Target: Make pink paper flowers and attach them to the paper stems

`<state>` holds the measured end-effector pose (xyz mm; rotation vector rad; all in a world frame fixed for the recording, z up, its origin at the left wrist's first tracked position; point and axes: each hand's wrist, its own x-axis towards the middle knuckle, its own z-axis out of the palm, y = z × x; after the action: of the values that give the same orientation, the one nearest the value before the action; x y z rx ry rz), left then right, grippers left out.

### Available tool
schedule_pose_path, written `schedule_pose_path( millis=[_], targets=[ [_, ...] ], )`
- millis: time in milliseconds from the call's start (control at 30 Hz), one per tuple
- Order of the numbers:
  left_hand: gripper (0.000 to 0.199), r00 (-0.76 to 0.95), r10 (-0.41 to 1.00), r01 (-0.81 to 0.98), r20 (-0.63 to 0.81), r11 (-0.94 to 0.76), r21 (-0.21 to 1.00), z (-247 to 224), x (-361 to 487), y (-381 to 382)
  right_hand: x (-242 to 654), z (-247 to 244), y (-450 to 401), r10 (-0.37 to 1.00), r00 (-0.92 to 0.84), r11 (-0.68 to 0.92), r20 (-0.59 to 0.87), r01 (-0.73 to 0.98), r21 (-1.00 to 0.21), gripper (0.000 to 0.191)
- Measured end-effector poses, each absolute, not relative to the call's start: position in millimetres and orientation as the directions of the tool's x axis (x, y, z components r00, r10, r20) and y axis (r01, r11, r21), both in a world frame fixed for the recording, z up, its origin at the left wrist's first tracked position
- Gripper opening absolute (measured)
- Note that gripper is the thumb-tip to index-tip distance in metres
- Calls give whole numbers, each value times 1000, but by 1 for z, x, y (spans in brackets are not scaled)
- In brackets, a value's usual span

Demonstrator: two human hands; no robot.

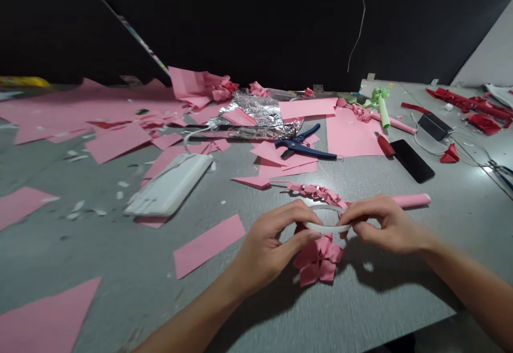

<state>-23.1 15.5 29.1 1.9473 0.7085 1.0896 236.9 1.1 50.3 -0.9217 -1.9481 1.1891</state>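
Observation:
Above the front part of the table, my left hand (272,243) and my right hand (382,225) pinch a thin white ring (331,229), which looks like a narrow roll of tape, from opposite sides. Both hands have thumb and fingers closed on it. Just below the ring is a pink folded paper flower (319,262), its upper part partly covered by my left fingers. Behind my hands lie a chain of crumpled pink paper (316,193) and a pink paper tube (412,200), partly hidden by my right hand.
Blue-handled cutters (304,147) rest on pink paper at the back middle. To the left is a white power bank (170,185) with a cable. A black phone (412,161), a red-handled tool (385,146) and a green paper flower (382,108) are at right. Crumpled foil (256,110) lies behind.

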Motion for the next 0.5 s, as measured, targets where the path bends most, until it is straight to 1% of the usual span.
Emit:
schedule_pose_path(
  millis=[67, 133, 200, 233, 267, 333, 367, 400, 433, 500],
  targets=[
    [11, 456, 783, 78, 422, -508, 858, 29, -23, 16, 238, 50, 2, 848, -507, 296, 157, 207, -933, 27],
    [13, 458, 792, 69, 405, -485, 872, 27, -23, 17, 239, 49, 4, 860, -492, 239, 135, 154, -959, 21],
    [18, 449, 791, 140, 415, -521, 842, 24, -24, 16, 238, 47, 4, 867, -483, 193, 121, 103, -976, 18],
    [22, 435, 778, 212, 454, -578, 788, 22, -24, 15, 236, 46, 3, 872, -476, 185, 117, 99, -978, 17],
    [27, 431, 742, 294, 513, -653, 698, 20, -23, 13, 234, 44, 2, 876, -466, 195, 121, 112, -974, 17],
    [38, 477, 611, 408, 632, -791, 456, 16, -23, 7, 229, 42, -2, 877, -448, 266, 173, 154, -952, 19],
    [38, 506, 550, 424, 665, -830, 363, 15, -22, 3, 226, 40, -4, 868, -451, 311, 208, 168, -935, 22],
    [33, 529, 515, 422, 674, -849, 318, 15, -21, 0, 223, 39, -6, 855, -459, 351, 240, 174, -920, 25],
    [26, 538, 516, 416, 667, -850, 323, 16, -21, -1, 222, 37, -7, 842, -468, 384, 268, 170, -908, 27],
    [13, 507, 584, 404, 633, -811, 424, 19, -20, -2, 221, 36, -7, 831, -478, 402, 284, 163, -901, 30]
  ],
)
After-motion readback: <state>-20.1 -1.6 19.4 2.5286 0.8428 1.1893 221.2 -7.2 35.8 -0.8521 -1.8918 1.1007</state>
